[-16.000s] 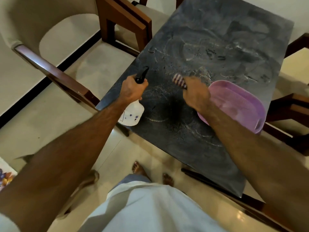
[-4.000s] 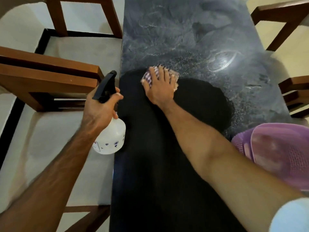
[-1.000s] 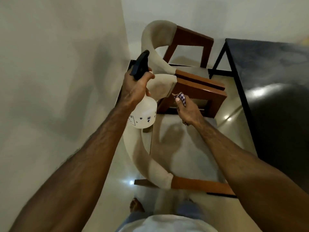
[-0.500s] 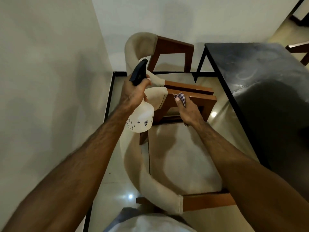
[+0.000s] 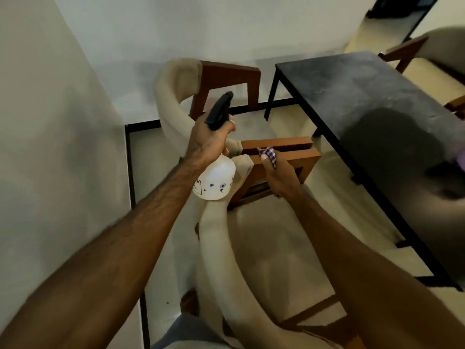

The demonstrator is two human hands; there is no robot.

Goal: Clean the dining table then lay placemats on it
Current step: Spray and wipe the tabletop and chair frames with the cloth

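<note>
The wall (image 5: 63, 122) fills the left of my view, pale and plain, with a black strip running along its foot. To my right stands the dark tabletop (image 5: 372, 102), its surface mottled grey at the far end and darker nearer me, carried on a thin black frame. A smear of purple shows at its right edge, too blurred for me to name.

Between wall and tabletop sit two chairs. The nearer chair (image 5: 264, 248) has a cream padded back curving below my arms and a wooden frame; the farther chair (image 5: 176, 79) of the same make stands just beyond it, its wooden arm close against the first one's. A third chair (image 5: 427, 49) shows past the far corner of the tabletop.

My left hand (image 5: 208, 139) holds a spray bottle (image 5: 216, 180) by its neck, fingers wrapped tight around it under the black trigger head, the white body hanging below over the chair backs. My right hand (image 5: 279, 175) is closed on a small checked cloth (image 5: 270, 154), pinched in my fingers so only a bunched corner pokes out, held against the wooden arm of the nearer chair, well apart from the tabletop.
</note>
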